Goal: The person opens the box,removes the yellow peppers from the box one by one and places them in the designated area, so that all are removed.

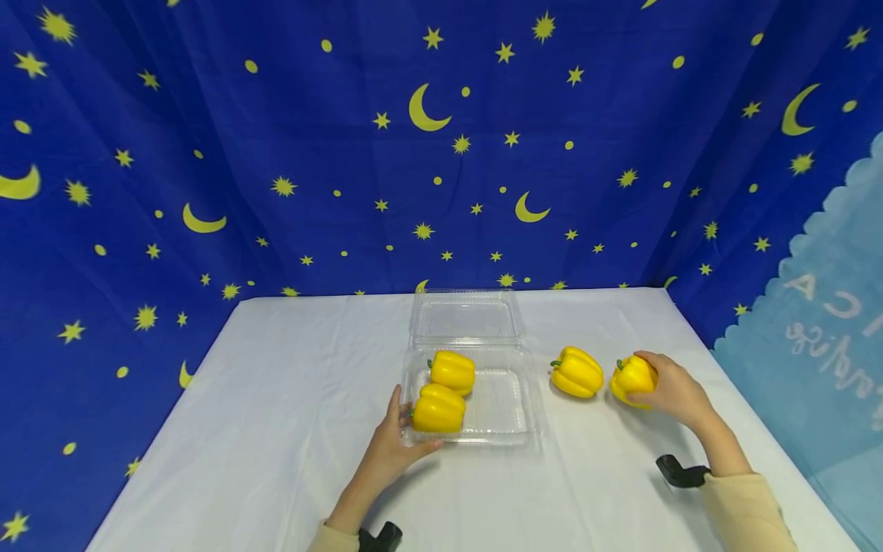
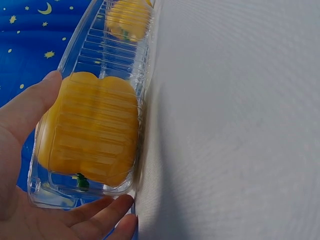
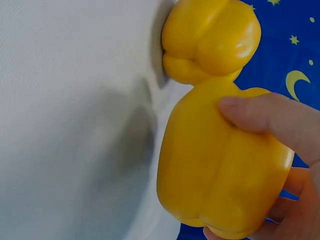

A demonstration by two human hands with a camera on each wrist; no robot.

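Observation:
In the head view an open clear plastic clamshell container [image 1: 500, 399] lies on the table, its lid [image 1: 465, 318] folded back. Two yellow bell peppers sit in its left half, a rear one [image 1: 453, 372] and a front one [image 1: 438, 409]. My left hand [image 1: 393, 448] rests at the front left corner, thumb along the front, fingers spread along the left side. On the right, my right hand [image 1: 672, 389] grips a yellow bell pepper [image 3: 210, 160] between thumb and fingers. Another bell pepper [image 1: 576, 372] lies between it and the container.
A white cloth covers the table [image 1: 297, 399]. Behind it hangs a blue curtain [image 1: 359, 153] with yellow moons and stars. A light blue panel with lettering [image 1: 828, 307] stands at the right edge. Black straps with camera mounts [image 1: 679, 471] sit at the wrists.

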